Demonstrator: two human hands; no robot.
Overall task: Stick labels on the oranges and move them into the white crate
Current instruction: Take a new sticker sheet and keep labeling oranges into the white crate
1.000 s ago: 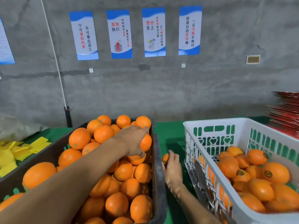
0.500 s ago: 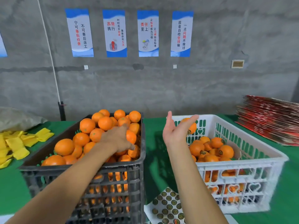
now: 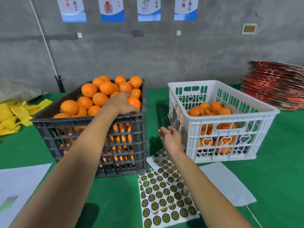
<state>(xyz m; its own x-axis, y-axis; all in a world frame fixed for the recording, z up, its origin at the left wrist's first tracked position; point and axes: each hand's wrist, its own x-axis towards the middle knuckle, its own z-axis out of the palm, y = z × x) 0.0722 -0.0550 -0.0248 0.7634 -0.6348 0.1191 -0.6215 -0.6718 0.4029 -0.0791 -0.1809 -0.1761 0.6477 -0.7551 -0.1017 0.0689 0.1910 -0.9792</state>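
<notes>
Orange fruit [image 3: 134,102] at frame centre sits under the gripping left hand [image 3: 121,102] in the black crate [image 3: 92,137]; the right hand [image 3: 171,137] hangs relaxed and empty beside the white crate [image 3: 230,119]. Label sheets [image 3: 164,195] lie lower centre.

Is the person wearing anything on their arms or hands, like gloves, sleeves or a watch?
No. Both forearms are bare as far as the picture shows, with no sleeves in view. The left hand and the right hand have no gloves, and no watch, bracelet or ring can be seen on either wrist or on the fingers.
</notes>
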